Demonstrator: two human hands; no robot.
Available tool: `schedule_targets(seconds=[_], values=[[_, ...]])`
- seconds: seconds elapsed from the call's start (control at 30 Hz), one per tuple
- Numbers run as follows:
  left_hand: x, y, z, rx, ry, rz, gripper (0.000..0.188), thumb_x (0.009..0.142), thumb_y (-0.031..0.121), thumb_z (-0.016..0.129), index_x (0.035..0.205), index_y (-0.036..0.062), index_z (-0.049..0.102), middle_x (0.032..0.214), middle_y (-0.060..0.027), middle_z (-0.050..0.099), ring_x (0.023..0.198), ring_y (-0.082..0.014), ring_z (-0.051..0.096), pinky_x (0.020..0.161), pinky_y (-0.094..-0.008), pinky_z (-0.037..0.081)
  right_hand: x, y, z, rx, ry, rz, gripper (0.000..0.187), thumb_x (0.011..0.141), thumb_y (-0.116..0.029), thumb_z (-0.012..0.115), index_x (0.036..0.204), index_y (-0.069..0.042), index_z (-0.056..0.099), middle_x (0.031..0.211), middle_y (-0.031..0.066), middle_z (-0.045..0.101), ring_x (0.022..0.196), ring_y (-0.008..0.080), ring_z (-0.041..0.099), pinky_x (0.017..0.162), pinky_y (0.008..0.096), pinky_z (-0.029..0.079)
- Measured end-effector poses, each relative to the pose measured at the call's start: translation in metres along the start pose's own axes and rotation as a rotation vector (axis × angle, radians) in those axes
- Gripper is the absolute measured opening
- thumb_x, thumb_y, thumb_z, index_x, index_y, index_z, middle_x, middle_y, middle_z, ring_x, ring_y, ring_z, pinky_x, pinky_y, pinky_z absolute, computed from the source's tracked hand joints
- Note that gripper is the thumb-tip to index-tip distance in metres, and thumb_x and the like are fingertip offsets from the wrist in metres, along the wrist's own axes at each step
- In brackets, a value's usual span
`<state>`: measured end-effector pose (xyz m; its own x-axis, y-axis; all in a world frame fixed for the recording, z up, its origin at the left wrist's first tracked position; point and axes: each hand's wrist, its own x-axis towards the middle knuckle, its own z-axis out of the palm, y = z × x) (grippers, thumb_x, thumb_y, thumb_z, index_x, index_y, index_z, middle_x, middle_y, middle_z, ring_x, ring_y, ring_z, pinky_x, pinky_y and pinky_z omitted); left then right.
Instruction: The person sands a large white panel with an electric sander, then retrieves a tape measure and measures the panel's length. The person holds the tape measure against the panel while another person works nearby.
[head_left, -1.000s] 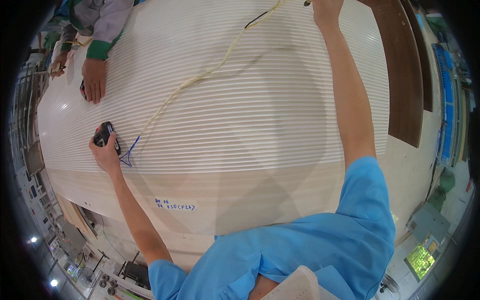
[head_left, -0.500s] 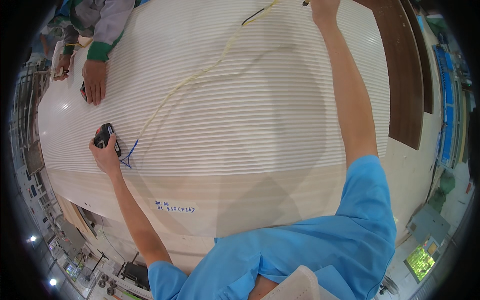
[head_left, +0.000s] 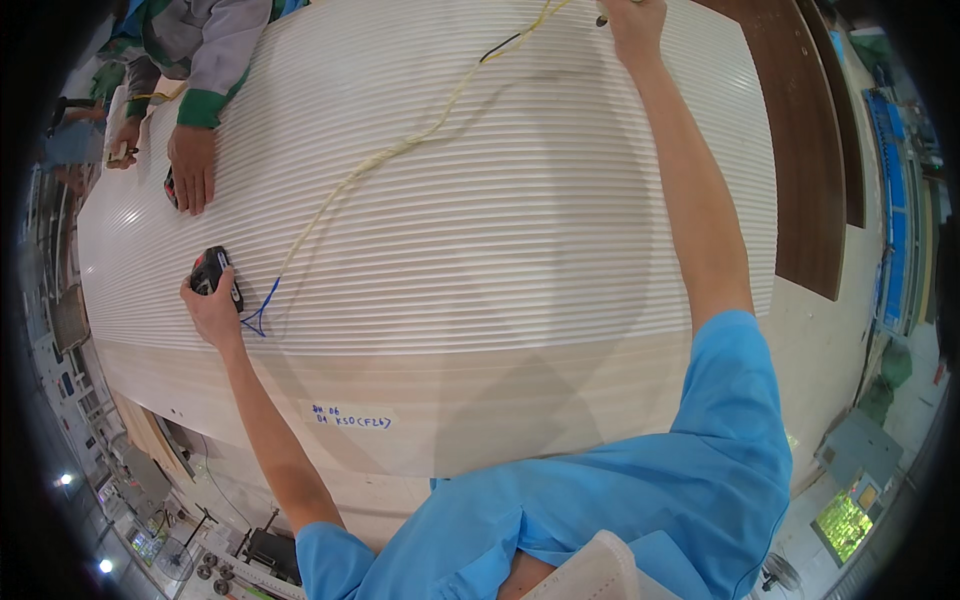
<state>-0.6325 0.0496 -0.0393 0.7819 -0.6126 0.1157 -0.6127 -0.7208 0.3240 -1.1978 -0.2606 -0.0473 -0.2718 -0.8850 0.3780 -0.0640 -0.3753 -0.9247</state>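
My left hand (head_left: 212,310) is closed round a black block with red marks (head_left: 212,272), which looks like a power-tool battery, at the left of a white ribbed panel (head_left: 450,240). Beside that hand lies the blue looped end (head_left: 262,310) of a pale yellow cord (head_left: 400,146). The cord runs slantwise across the ribs to the top edge, with a short black piece along it. My right hand (head_left: 636,35) is at the far edge of the picture, near the cord's far end. A small dark thing (head_left: 602,20) shows beside it. Its fingertips are partly cut off, so what they grip is hidden.
At the upper left a co-worker's hand (head_left: 192,165) rests on another black and red thing (head_left: 170,187); the other hand (head_left: 122,150) holds something pale. Dark brown boards (head_left: 805,150) lie along the right. A plain beige strip (head_left: 250,375) with blue handwriting borders the ribs nearest me.
My right hand has shifted slightly left and nearer. The far part of the yellow cord has moved a little with it. My left hand has hardly moved.
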Motion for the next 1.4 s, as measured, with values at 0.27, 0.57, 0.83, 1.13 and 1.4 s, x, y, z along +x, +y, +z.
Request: schedule_targets(seconds=[0.27,0.57,0.83,1.13,1.4], values=[[0.007,-0.001,0.004,0.011,0.024,0.034,0.088,0.075,0.048,0.081,0.145,0.0045,0.05,0.131,-0.0186,0.066,0.12,-0.0367,0.063,0.104,-0.0434,0.045,0.014,0.007,0.004,0.017,-0.015,-0.045,0.018,0.083,0.0,0.071,0.074,-0.01,0.058,0.066,-0.0049,0.054,0.058,0.0064,0.05,0.049,0.0288,0.039],[0.002,0.007,0.001,-0.01,0.022,0.015,0.086,0.075,0.046,0.082,0.142,0.0033,0.052,0.128,-0.0187,0.067,0.118,-0.0368,0.064,0.103,-0.0432,0.046,0.026,0.007,-0.001,0.011,-0.003,-0.075,0.017,0.081,0.0,0.072,0.076,-0.01,0.059,0.069,-0.0051,0.055,0.057,0.007,0.049,0.049,0.0286,0.038],[0.007,0.003,0.004,0.006,0.036,0.04,0.085,0.074,0.046,0.082,0.142,0.0034,0.052,0.127,-0.0186,0.067,0.116,-0.0371,0.064,0.102,-0.0433,0.047,0.02,0.021,0.009,-0.043,0.038,-0.052,0.017,0.082,0.0,0.071,0.076,-0.01,0.058,0.068,-0.0054,0.053,0.059,0.0074,0.047,0.051,0.0296,0.037],[0.01,0.001,0.006,0.01,0.037,0.047,0.084,0.075,0.046,0.082,0.142,0.0038,0.052,0.129,-0.0182,0.066,0.117,-0.0359,0.064,0.102,-0.0434,0.047,0.034,0.016,0.01,-0.015,0.027,-0.063,0.019,0.082,-0.004,0.072,0.072,-0.011,0.056,0.066,-0.005,0.052,0.058,0.0081,0.048,0.051,0.0307,0.038],[0.011,0.004,0.008,-0.016,0.027,0.018,0.086,0.075,0.047,0.082,0.143,0.0058,0.052,0.13,-0.0174,0.066,0.12,-0.0356,0.063,0.103,-0.0422,0.046,0.032,0.027,0.005,-0.046,-0.015,-0.043,0.019,0.08,-0.005,0.072,0.072,-0.011,0.057,0.066,-0.0049,0.053,0.058,0.0084,0.049,0.051,0.0308,0.037]])
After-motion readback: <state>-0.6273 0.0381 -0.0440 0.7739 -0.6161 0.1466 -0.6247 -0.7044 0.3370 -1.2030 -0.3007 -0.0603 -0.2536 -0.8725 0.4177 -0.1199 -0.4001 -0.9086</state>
